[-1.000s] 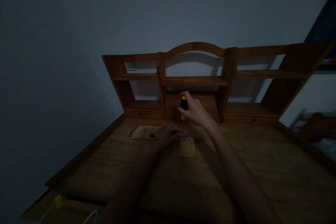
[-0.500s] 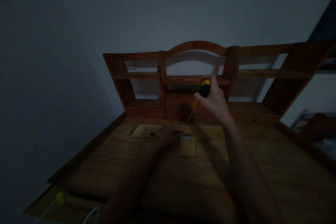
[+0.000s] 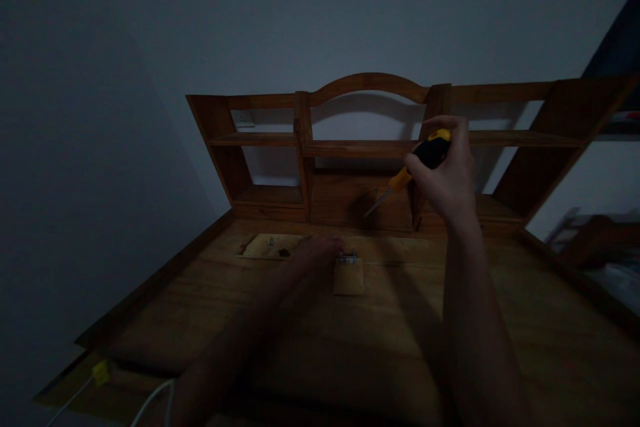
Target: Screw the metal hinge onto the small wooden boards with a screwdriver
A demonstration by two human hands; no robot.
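Note:
My right hand (image 3: 453, 170) is wrapped round the black-and-yellow handle of a screwdriver (image 3: 426, 155). The shaft slants down to the left, its tip in the air above the desk and apart from the hinge. A small metal hinge (image 3: 348, 259) lies at the far edge of a small square wooden piece (image 3: 349, 278) on the desktop. At the hinge's left end is my left hand (image 3: 320, 250), its fingertips bent and drawn together. Whatever they pinch is too small and dark to make out. Tiny upright bits stand on the hinge.
A wooden shelf unit (image 3: 305, 147) with open compartments rises behind the wooden desktop (image 3: 400, 320). A pale strip with dark marks (image 3: 273, 245) shows left of my left hand. A white cable with a yellow tag (image 3: 101, 372) lies at the front left.
My right hand has lifted the screwdriver up and to the right, tilting it flatter. My left hand stays beside the hinge, its fingers a little more bent. The view has shifted slightly.

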